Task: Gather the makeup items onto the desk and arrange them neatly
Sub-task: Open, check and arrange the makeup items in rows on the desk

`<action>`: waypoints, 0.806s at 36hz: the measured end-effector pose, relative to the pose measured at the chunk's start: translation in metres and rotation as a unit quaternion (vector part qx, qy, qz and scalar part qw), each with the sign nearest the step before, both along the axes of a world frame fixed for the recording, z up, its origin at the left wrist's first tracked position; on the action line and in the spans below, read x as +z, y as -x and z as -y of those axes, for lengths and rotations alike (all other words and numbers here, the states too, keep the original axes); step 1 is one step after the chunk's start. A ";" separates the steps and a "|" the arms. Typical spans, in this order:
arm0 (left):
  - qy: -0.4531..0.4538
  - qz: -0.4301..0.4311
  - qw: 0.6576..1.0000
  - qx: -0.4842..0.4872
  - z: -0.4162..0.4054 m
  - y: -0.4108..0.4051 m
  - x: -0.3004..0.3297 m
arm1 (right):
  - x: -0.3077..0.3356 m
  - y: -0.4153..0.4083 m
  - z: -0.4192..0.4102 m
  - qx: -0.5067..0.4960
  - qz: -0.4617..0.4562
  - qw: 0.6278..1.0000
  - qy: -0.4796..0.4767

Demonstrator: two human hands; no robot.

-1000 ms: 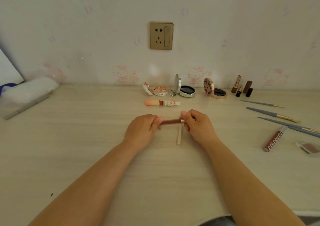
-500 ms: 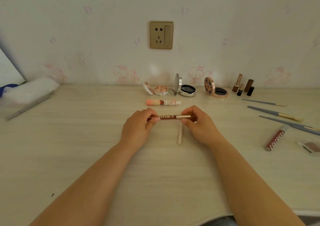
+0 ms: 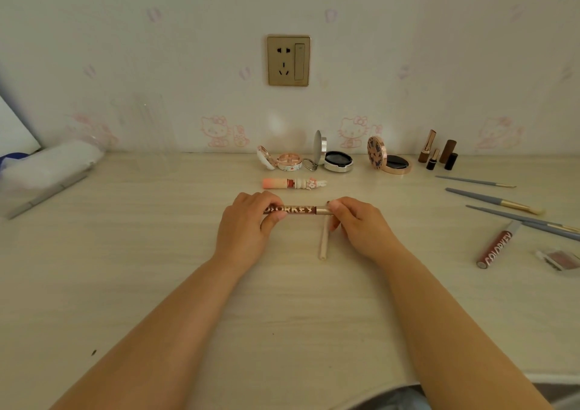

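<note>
A brown lip gloss tube (image 3: 295, 210) with white lettering lies crosswise just above the desk (image 3: 157, 268). My left hand (image 3: 246, 229) pinches its left end and my right hand (image 3: 361, 226) pinches its pale metallic cap end. Under my right hand a cream stick (image 3: 323, 242) lies on the desk, pointing toward me. Behind the tube lies a pink lip tint with a bunny cap (image 3: 295, 184). Along the wall stand three open compacts (image 3: 334, 158) and several lipsticks (image 3: 437, 153).
At the right lie several grey-handled brushes (image 3: 492, 201), a second brown gloss tube (image 3: 496, 249) and a small blush pan (image 3: 560, 259). A white pouch (image 3: 51, 164) and a grey pen (image 3: 47, 196) lie at the far left. A clear container (image 3: 150, 133) stands near the wall.
Both hands have carried the tube a little away from me and turned it, so its lettering now faces up. The items on the desk have not moved.
</note>
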State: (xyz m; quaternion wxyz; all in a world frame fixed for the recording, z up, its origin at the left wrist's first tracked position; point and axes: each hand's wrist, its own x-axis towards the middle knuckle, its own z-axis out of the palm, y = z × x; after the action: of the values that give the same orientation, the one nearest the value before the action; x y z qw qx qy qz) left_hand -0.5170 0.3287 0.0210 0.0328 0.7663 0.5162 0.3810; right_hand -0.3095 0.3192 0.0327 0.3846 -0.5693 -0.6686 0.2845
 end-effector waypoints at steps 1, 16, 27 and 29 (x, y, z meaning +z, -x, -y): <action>-0.005 -0.004 1.000 0.000 0.000 0.000 -0.001 | 0.000 0.000 0.000 -0.001 0.009 1.000 0.000; -0.011 -0.018 1.000 0.002 -0.001 -0.002 -0.003 | 0.000 -0.002 -0.002 0.010 0.031 0.999 0.023; -0.014 -0.007 1.000 0.003 -0.001 -0.001 -0.005 | 0.000 -0.003 -0.002 0.000 0.021 0.999 0.025; -0.017 -0.008 1.000 0.002 -0.002 -0.001 -0.005 | 0.000 -0.004 -0.002 -0.003 0.021 0.999 0.024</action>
State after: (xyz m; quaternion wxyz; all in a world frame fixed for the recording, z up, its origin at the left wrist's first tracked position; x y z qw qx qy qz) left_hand -0.5158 0.3304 0.0156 0.0152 0.7688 0.5113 0.3839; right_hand -0.3060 0.3216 0.0323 0.3575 -0.5865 -0.6677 0.2871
